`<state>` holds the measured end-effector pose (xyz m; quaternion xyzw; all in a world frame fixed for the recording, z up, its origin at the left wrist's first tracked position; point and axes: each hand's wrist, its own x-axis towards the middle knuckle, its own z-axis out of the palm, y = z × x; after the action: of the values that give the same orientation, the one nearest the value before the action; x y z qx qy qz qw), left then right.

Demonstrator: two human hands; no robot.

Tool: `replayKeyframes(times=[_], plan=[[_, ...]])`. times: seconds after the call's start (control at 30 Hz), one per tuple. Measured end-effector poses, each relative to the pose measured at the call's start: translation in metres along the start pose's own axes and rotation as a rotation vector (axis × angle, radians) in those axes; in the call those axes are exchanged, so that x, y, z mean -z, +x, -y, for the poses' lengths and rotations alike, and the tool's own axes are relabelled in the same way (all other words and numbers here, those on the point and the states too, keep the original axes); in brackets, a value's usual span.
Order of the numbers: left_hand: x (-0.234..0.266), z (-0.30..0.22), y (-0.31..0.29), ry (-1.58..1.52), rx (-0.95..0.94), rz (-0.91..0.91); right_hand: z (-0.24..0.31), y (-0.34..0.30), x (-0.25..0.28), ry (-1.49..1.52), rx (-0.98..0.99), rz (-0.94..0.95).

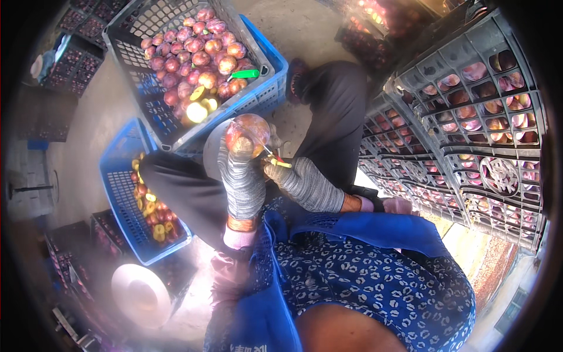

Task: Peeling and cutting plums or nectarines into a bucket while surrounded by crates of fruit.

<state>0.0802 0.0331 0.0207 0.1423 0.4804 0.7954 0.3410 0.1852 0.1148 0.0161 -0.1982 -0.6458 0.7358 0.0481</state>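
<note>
My left hand (241, 179), in a grey knit glove, is closed around a red and yellow plum (251, 128), with the thumb over its near side. In my right hand (308, 185), gloved the same way, is a small knife (281, 163) with a yellow-green handle. Its thin blade points up toward the plum; whether it touches the skin I cannot tell. Ahead of my hands, a grey crate (138, 88) holds many whole plums (196, 50). Cut yellow plum halves (197, 110) lie at its near end. A green-handled tool (245, 74) rests on the fruit.
The grey crate sits over a blue crate (272, 56). Left of my leg, another blue crate (126, 202) contains cut and whole plums. Tall stacked dark crates (434, 141) of plums stand close on my right. A pale round object (141, 295) is at lower left.
</note>
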Motion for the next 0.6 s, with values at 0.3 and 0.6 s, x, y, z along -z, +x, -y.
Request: replayKeyframes(times=[0.3, 0.6], plan=[[-0.007, -0.008, 0.006, 0.418, -0.168, -0.024, 0.025, -0.001, 0.021, 0.397, -0.244, 0.135], [-0.012, 0.0, 0.008, -0.015, -0.059, 0.073, 0.004, 0.0, 0.023, 0.022, 0.007, 0.029]])
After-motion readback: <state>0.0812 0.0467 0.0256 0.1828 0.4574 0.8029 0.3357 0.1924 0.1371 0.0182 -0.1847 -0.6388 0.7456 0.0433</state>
